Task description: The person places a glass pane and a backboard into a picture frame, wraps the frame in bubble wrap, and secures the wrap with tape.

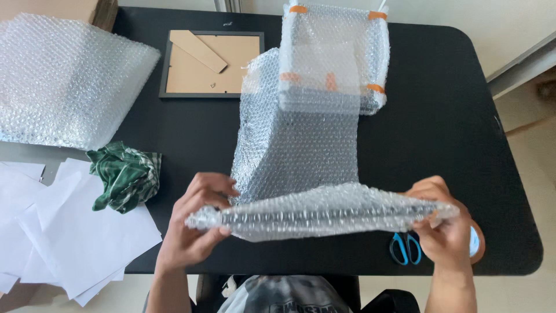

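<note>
Left hand point(197, 223) and right hand point(443, 223) grip a bubble-wrapped bundle point(324, 211) before a taped parcel point(333, 55).

black picture frame point(165, 64) face down, green cloth point(124, 174), white papers point(69, 232), blue scissors point(405, 248)

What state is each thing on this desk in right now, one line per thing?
Bubble wrap sheet: partly rolled, near end gripped by left hand and right hand.
Wrapped bundle: taped shut with orange tape.
Picture frame: face down.
Green cloth: crumpled.
Scissors: closed, lying flat.
Bubble wrap stack: folded.
</note>
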